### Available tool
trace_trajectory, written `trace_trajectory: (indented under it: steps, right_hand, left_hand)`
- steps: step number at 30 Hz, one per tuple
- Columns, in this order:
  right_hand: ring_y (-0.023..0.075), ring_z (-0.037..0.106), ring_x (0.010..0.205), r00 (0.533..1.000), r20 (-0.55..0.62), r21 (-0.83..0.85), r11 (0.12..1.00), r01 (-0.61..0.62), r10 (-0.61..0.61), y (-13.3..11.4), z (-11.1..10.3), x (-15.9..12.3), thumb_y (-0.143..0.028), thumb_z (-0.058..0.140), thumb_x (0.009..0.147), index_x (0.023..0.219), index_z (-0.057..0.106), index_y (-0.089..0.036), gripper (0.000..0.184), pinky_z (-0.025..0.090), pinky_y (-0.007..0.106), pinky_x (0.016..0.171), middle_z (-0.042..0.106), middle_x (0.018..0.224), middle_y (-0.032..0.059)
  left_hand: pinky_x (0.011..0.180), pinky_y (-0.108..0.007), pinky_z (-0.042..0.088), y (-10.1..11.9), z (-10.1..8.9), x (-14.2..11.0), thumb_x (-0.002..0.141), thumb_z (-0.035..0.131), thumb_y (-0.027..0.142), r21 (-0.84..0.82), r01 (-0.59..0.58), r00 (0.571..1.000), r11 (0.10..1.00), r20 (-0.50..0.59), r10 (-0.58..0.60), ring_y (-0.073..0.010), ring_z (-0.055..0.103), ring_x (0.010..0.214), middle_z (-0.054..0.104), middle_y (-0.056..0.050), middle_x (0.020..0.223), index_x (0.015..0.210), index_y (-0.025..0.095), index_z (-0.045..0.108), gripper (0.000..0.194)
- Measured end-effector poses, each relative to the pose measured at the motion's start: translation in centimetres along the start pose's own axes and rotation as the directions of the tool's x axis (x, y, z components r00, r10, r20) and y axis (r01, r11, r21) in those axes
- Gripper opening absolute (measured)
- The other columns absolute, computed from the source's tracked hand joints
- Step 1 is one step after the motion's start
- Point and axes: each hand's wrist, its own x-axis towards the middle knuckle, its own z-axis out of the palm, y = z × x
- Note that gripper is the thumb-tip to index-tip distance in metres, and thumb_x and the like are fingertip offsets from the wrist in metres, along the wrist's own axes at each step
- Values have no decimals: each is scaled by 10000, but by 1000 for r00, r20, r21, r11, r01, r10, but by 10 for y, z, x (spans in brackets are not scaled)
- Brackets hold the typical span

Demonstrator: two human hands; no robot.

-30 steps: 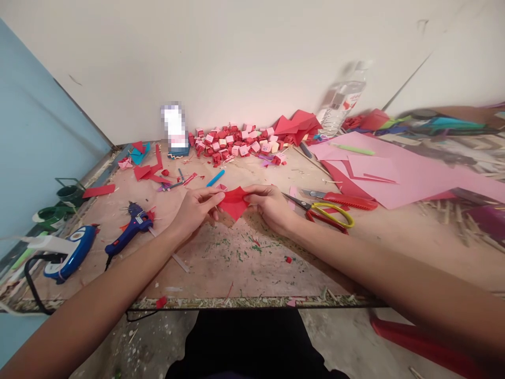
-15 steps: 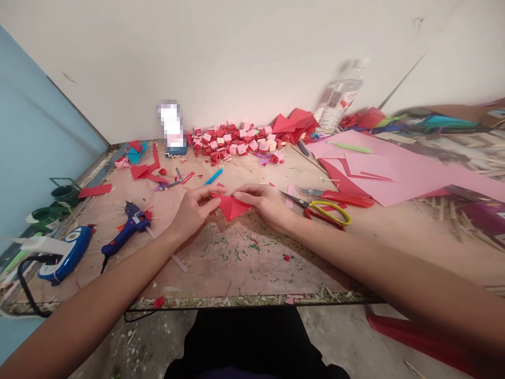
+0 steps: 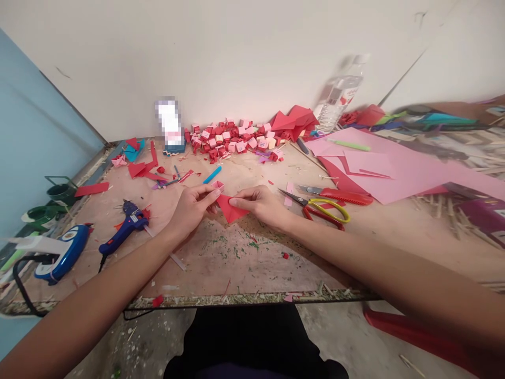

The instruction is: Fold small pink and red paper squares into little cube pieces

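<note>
Red paper (image 3: pixel 232 213) sat between your 2 hands, over the table (image 3: pixel 236 271), point toward you. Left hand (image 3: pixel 194 208): pinched closed on its left corner. Right hand (image 3: pixel 261 205): pinched closed on its right side, presumably to steady it. Just beyond: small pink box (image 3: pixel 218 185). Right: scissors (image 3: pixel 303 201), handles rightward, likely for easy reach. Farther left: glue gun (image 3: pixel 125 229).

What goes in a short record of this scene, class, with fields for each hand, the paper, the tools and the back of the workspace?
Left hand: pinching the red paper at its left
Right hand: thumb and fingers gripping its right side
Paper state: folded, one corner pointing toward the person
Tool at left: blue glue gun
Tools at right: scissors, red-handled utility knife
Back: pile of red and pink paper cubes, clear plastic bottle
</note>
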Motion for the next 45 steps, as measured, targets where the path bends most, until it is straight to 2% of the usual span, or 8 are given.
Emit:
trace_trajectory:
  steps: [3,9,15,27,32,37,42,45]
  right_hand:
    - [129,403,634,1000,-26,11,1000,0,1,-4,1,-1,-549,769,946,649,659,-178,488,311,300,620,521,649,-27]
    - [138,478,648,999,-34,92,996,-6,9,-2,2,-2,-566,812,914,679,707,-164,477,387,289,625,597,675,-3]
    - [202,689,746,991,-95,348,936,-53,92,-1,3,1,-571,945,780,803,819,-165,426,583,314,674,763,827,70]
    - [174,710,728,994,-73,360,932,-45,76,-2,2,1,-441,962,787,847,880,-171,288,591,313,708,831,887,82]
    - [197,742,786,1000,-12,317,948,16,-13,-1,2,1,-423,942,829,859,892,-190,240,596,343,785,839,885,72]
    - [176,736,841,991,-114,309,950,-30,69,-2,2,0,-384,952,814,1110,902,-225,339,559,274,679,854,1104,84]
    - [181,741,835,996,38,294,952,-84,76,-10,2,-2,-321,990,748,1332,836,-237,610,587,288,649,823,1272,110]
    - [172,738,829,996,58,263,961,-86,73,-11,2,-3,-322,987,756,1326,838,-254,593,598,288,665,824,1272,94]
  left_hand:
    - [590,-265,542,-2,-2,2,856,811,485,38,-48,998,998,-42,50,-164,652,574,702,-31,621,793,173,789,319]
    - [599,-259,528,1,-2,1,851,806,448,-4,-38,997,999,-74,37,-153,640,577,703,-25,629,763,167,782,295]
    - [615,-277,542,6,2,-5,865,832,538,-167,71,995,983,81,-58,-147,655,597,768,-45,790,951,168,779,384]
    - [580,-249,571,6,6,-10,835,904,498,-193,93,978,977,202,-53,-135,664,592,738,-4,756,1147,165,757,480]
    - [583,-252,582,7,8,-10,773,954,539,-169,84,969,982,246,-40,-136,667,579,736,-6,725,1046,154,767,508]
    - [558,-259,552,8,7,-8,756,955,563,-185,51,993,981,114,-30,-126,631,554,739,-4,754,1029,170,773,511]
    - [563,-270,555,4,3,-3,778,934,616,-208,39,999,977,16,-37,-133,622,553,727,-8,723,987,174,770,516]
    - [554,-264,549,0,2,-2,777,933,643,-217,66,998,974,27,-62,-136,630,552,734,-16,724,1019,168,779,555]
